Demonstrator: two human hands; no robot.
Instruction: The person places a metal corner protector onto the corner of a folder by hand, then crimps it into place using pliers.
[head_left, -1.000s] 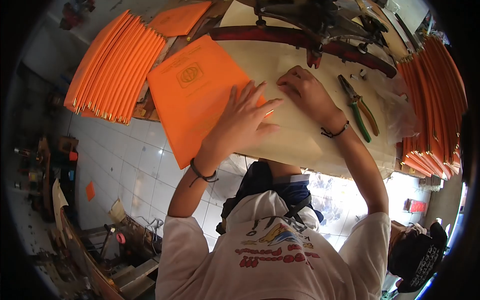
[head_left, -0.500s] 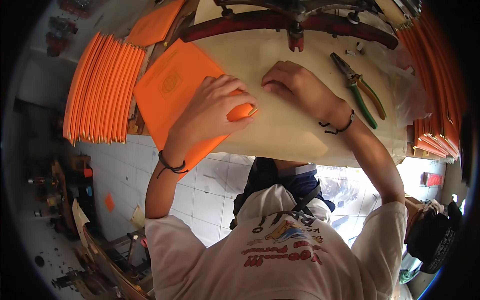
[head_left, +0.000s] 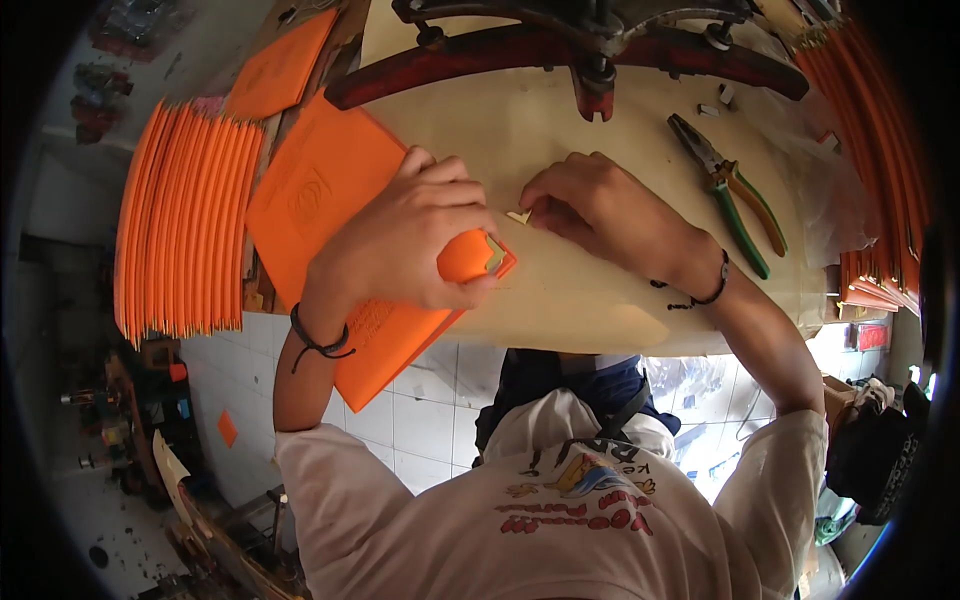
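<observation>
Right now my left hand grips the orange folder near one corner, at the left of the tan-covered table; my right hand pinches a small gold piece nearby; the pliers lie farther right.

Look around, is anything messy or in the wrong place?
Maybe: a small orange piece lies on the tiled floor, away from the row of covers, so it looks dropped. The orange folder curls up at one corner, but the left hand holds it there. I see no spill.
</observation>
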